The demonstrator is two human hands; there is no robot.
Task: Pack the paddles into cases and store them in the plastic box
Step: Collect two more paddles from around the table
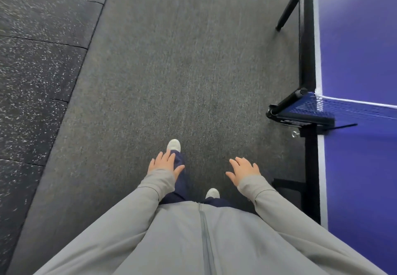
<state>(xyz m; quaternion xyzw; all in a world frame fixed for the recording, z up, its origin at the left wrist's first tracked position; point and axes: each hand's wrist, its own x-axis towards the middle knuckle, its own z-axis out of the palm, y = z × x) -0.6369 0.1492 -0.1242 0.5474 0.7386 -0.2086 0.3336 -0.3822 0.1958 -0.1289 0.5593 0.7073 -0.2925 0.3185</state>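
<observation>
- Left hand (166, 164), right hand (243, 170): fingers apart, holding nothing.
- Table (361, 38) beside; no paddles, cases or box in view.
- Handling: cannot judge.

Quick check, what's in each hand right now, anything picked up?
Left hand: open, fingers spread, holding nothing.
Right hand: open, fingers spread, holding nothing.
No paddles, cases or box in view.

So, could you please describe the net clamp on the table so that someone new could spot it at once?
Start at the blue table tennis table along the right side of the view. Follow its white-lined edge to where the net meets it. The net clamp is the black bracket jutting over the grey carpet there, unlike the slim black table legs nearby.
</observation>
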